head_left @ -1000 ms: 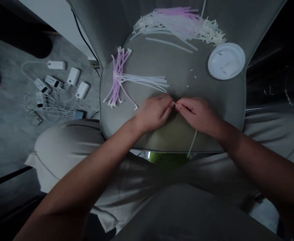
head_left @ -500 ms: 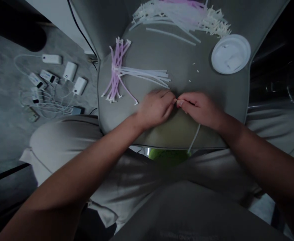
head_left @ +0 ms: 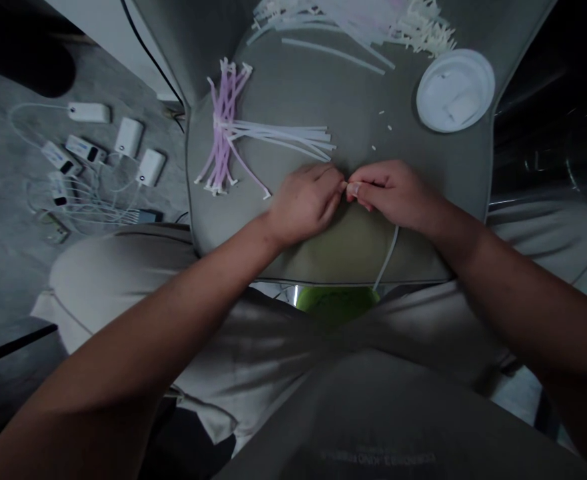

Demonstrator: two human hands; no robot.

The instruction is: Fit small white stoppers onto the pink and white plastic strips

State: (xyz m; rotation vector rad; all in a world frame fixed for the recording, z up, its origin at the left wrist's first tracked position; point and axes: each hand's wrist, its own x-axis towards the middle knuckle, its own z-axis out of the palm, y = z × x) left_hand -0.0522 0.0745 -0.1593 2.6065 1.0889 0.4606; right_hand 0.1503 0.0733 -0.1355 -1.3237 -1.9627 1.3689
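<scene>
My left hand (head_left: 306, 203) and my right hand (head_left: 393, 195) meet fingertip to fingertip above the front of the grey chair seat (head_left: 293, 263). Both are closed in a pinch. A thin whitish tube (head_left: 386, 259) comes out below my right hand and hangs toward the seat's front edge. What my left fingertips pinch is too small and covered to make out. Left of my hands lies a bundle of purple tubes (head_left: 223, 133) with small white end pieces. Several white tubes (head_left: 293, 137) reach from it toward my left hand.
At the back of the seat lie loose clear tubes (head_left: 333, 55) and a pile of small cream connectors (head_left: 426, 30). A white bowl (head_left: 456, 90) stands at the right. White power banks (head_left: 129, 137) and cables lie on the floor at left. Something green (head_left: 336, 303) shows below the seat edge.
The whole view has shifted slightly, so the seat and the things on it appear a little higher and further left. Both hands keep the same pinch, fingertips together.
</scene>
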